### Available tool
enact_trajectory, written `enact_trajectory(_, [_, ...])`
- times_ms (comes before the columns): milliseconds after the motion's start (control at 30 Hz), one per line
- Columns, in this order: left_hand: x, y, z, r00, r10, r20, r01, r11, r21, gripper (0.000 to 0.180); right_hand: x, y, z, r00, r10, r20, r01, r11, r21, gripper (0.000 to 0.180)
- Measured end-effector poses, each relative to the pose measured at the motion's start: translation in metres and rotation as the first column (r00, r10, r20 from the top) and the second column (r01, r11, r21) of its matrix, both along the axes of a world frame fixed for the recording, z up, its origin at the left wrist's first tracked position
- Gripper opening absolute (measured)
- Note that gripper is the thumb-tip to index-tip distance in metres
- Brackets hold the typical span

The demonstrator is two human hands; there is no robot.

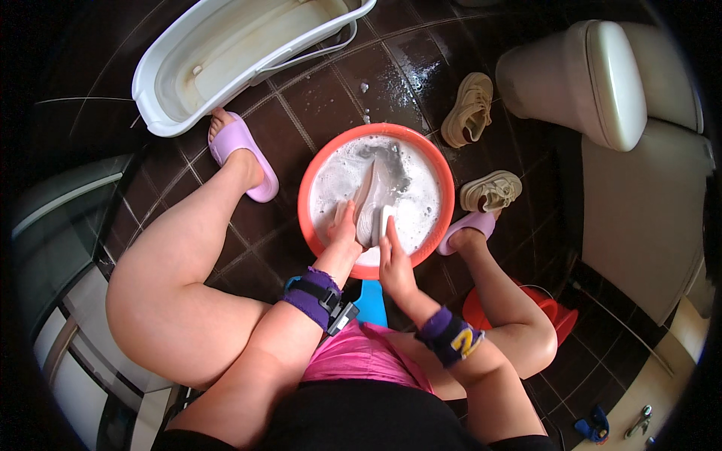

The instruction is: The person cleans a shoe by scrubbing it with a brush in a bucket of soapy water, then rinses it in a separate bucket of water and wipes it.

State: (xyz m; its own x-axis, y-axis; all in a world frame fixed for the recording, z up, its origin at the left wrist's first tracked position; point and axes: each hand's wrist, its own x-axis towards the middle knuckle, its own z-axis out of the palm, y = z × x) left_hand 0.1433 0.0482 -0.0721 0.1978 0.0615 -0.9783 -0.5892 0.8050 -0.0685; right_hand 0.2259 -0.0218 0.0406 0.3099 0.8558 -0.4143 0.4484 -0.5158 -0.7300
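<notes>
An orange-red basin (303, 218) of foamy water stands on the floor between my legs. In it a long, pale grey wet item (368, 204), pointed at the far end and finely ribbed near me, lies partly under the suds; its exact kind I cannot make out. My left hand (343, 228) is closed on the left side of this item. On the other side, my right hand (394, 258) grips a small white block (386, 219) and presses it close to the item. Foam hides some of the left fingertips.
Two beige sneakers (468, 110) (490, 191) rest on dark tiles right of the basin. A white tub (167, 124) is at the far left, a toilet (613, 83) at the far right. Beside my right leg sits a red bucket (560, 316); a blue object (370, 303) is under the basin's near side.
</notes>
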Motion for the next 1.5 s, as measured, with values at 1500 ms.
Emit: enact_trajectory(1500, [0.031,0.006,0.004,0.985,-0.131,-0.114,0.119,0.987,-0.11,0.056,0.023,0.03,0.01,0.996,0.094,0.008,-0.094,0.995,-0.025,0.054])
